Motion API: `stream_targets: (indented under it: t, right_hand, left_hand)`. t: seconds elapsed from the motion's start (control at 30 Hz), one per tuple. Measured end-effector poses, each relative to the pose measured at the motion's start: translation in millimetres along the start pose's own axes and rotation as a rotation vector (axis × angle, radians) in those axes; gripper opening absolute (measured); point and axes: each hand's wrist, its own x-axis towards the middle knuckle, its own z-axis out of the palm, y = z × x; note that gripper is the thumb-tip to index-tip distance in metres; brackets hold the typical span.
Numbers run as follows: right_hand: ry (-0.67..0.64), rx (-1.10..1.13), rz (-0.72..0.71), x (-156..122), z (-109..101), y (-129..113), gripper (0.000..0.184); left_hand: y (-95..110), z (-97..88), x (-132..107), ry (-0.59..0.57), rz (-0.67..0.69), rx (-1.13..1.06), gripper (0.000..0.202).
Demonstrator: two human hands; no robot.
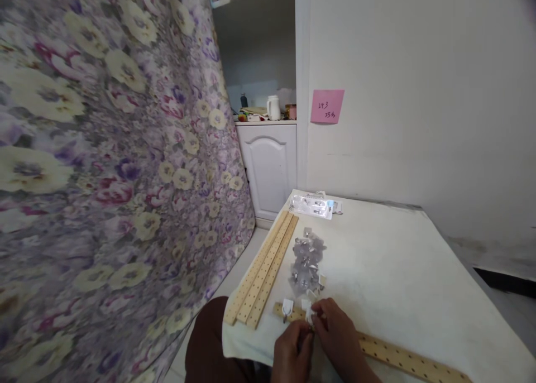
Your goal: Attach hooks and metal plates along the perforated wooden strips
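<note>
My left hand (293,349) and my right hand (337,335) meet at the near edge of the white table (397,271). Both are closed in a pinch around a small white hook (309,311) pressed against a perforated wooden strip (402,358) that lies across the table front. A second white hook (287,309) sits on the strip's left end. Just beyond my fingers lies a pile of several clear adhesive hooks (307,263).
Three perforated wooden strips (263,268) lie side by side along the table's left edge. A clear packet (314,206) rests at the far corner. A floral curtain (104,176) hangs at left. A white cabinet (270,165) and a pink note (327,105) are behind.
</note>
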Motion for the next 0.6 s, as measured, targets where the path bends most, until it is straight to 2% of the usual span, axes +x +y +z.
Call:
stream_targets:
  t: [0.13,0.33,0.6]
  right_hand:
    - [-0.013,0.016,0.021,-1,-2,-3,0.015]
    - [-0.002,0.021,0.021,-1,-2,-3,0.016]
    - [0.002,0.023,0.028,1,0,-1,0.014]
  left_hand:
    - [-5,0.8,-1,-0.012,-0.028,-0.034,0.018]
    - [-11,0.6,-3,0.051,-0.036,-0.062,0.016]
    - [-12,-2.5,1,0.042,0.068,0.027,0.023]
